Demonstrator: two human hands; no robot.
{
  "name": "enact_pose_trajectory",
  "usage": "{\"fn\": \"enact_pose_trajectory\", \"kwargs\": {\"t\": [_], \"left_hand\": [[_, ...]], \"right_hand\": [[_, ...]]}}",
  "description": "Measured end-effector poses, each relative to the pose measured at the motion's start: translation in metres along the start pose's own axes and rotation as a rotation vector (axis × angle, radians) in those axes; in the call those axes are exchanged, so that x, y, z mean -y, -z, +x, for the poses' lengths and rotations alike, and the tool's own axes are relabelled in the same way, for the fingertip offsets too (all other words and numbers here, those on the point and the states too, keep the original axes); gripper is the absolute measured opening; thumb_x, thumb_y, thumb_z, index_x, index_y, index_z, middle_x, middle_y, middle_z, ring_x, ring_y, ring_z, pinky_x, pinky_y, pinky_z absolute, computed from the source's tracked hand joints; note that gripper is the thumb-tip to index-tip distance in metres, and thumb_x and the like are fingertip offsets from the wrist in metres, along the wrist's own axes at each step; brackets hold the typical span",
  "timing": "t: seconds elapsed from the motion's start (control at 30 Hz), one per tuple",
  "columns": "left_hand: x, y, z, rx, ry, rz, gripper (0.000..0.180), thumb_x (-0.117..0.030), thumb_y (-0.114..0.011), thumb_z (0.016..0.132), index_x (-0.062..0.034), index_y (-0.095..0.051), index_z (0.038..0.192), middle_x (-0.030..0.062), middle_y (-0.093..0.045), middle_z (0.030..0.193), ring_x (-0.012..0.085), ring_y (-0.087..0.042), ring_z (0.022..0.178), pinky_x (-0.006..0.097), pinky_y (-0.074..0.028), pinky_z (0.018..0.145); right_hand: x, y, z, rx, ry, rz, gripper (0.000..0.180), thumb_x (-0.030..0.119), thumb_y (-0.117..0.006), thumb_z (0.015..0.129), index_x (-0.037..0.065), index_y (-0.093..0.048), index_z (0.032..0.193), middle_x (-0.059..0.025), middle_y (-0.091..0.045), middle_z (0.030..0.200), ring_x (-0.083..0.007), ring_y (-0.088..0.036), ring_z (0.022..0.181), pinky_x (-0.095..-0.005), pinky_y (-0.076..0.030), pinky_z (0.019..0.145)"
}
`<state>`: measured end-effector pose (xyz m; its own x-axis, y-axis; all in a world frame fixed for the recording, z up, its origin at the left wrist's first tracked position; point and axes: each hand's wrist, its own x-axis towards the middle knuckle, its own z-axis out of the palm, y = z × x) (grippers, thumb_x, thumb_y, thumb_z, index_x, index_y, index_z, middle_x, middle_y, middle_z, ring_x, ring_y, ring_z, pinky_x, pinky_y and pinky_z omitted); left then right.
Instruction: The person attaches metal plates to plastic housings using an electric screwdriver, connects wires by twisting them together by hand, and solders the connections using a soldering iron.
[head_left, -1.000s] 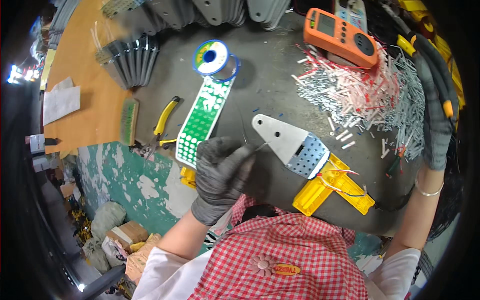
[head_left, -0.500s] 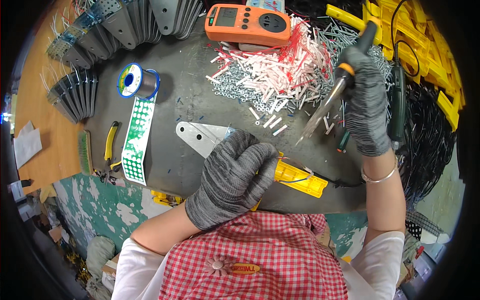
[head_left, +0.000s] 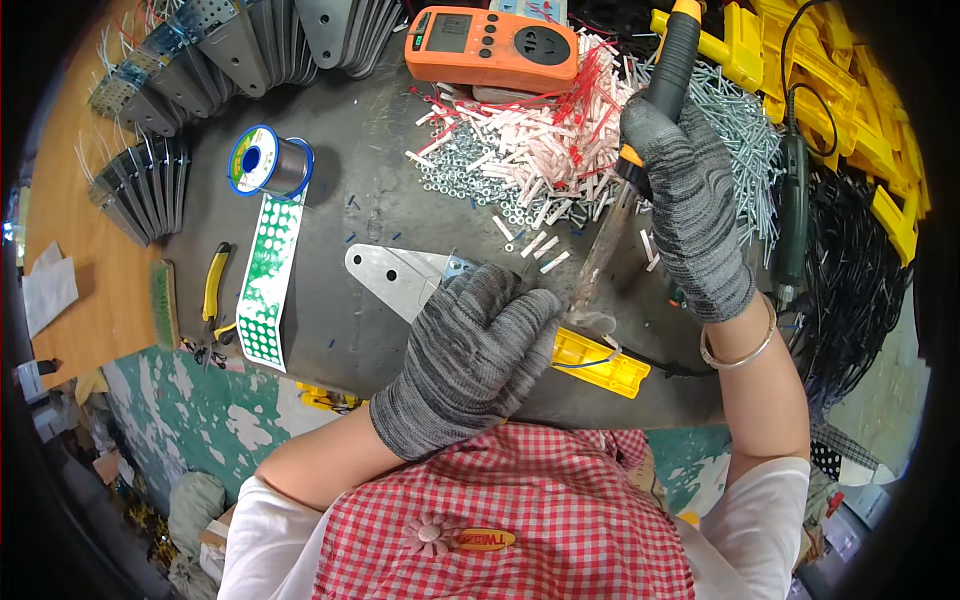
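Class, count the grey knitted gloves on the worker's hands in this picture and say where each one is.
2. The left grey knitted glove presses on the metal plate; the right grey knitted glove grips the orange-handled soldering iron.

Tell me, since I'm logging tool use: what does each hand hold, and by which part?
The right hand grips a soldering iron by its handle. The left hand covers the metal plate; what its fingers hold cannot be told.
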<state>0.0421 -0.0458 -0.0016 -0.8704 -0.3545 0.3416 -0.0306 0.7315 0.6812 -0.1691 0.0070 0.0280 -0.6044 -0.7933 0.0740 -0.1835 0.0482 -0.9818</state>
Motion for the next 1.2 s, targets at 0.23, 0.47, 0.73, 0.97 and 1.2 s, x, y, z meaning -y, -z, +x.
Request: {"fn": "enact_pose_trajectory", "kwargs": {"t": [0.23, 0.47, 0.73, 0.97, 1.2], "left_hand": [[-0.02, 0.027, -0.005, -0.034, 0.082, -0.203, 0.021, -0.007, -0.069, 0.076, -0.0037, -0.064, 0.097, 0.0103, -0.057, 0.083, 0.0259, -0.053, 0.071, 0.039, -0.044, 0.069], [-0.019, 0.008, -0.029, -0.084, 0.13, -0.103, 0.028, 0.002, -0.075, 0.069, -0.007, -0.065, 0.093, 0.0089, -0.058, 0.091, 0.0269, -0.056, 0.083, 0.04, -0.045, 0.072], [-0.015, 0.004, -0.031, -0.048, 0.116, -0.078, 0.03, 0.001, -0.075, 0.067, -0.007, -0.065, 0.094, 0.0094, -0.058, 0.089, 0.0286, -0.055, 0.084, 0.04, -0.043, 0.074], [-0.013, 0.001, -0.031, -0.067, 0.099, -0.07, 0.029, 0.001, -0.074, 0.068, -0.0055, -0.065, 0.095, 0.0107, -0.059, 0.089, 0.0296, -0.056, 0.082, 0.041, -0.043, 0.073], [-0.017, 0.005, -0.024, -0.002, 0.091, -0.075, 0.036, 0.0, -0.074, 0.07, -0.005, -0.062, 0.103, 0.01, -0.062, 0.096, 0.0281, -0.059, 0.085, 0.042, -0.043, 0.08]], "right_hand": [[-0.036, 0.008, 0.004, -0.012, 0.048, -0.223, 0.034, 0.035, -0.06, 0.096, 0.002, -0.065, 0.099, -0.0032, -0.06, 0.079, -0.01, -0.056, 0.072, -0.0282, -0.047, 0.065], [-0.052, 0.029, -0.002, 0.076, 0.122, -0.507, 0.028, 0.006, -0.053, 0.094, 0.007, -0.06, 0.122, -0.0142, -0.06, 0.098, -0.023, -0.057, 0.079, -0.0335, -0.047, 0.069], [0.006, -0.011, -0.027, 0.031, -0.231, 0.037, 0.032, 0.034, -0.061, 0.095, 0.003, -0.062, 0.101, 0.0004, -0.057, 0.08, -0.0082, -0.052, 0.073, -0.0259, -0.044, 0.065], [-0.001, -0.013, -0.029, 0.054, -0.157, -0.056, 0.033, 0.035, -0.061, 0.096, 0.002, -0.061, 0.101, -0.0019, -0.06, 0.079, -0.0098, -0.054, 0.073, -0.0274, -0.046, 0.067], [-0.007, -0.009, -0.028, 0.047, -0.18, -0.06, 0.034, 0.036, -0.061, 0.095, 0.003, -0.062, 0.101, -0.0022, -0.06, 0.079, -0.0099, -0.053, 0.072, -0.0278, -0.046, 0.066]]}}
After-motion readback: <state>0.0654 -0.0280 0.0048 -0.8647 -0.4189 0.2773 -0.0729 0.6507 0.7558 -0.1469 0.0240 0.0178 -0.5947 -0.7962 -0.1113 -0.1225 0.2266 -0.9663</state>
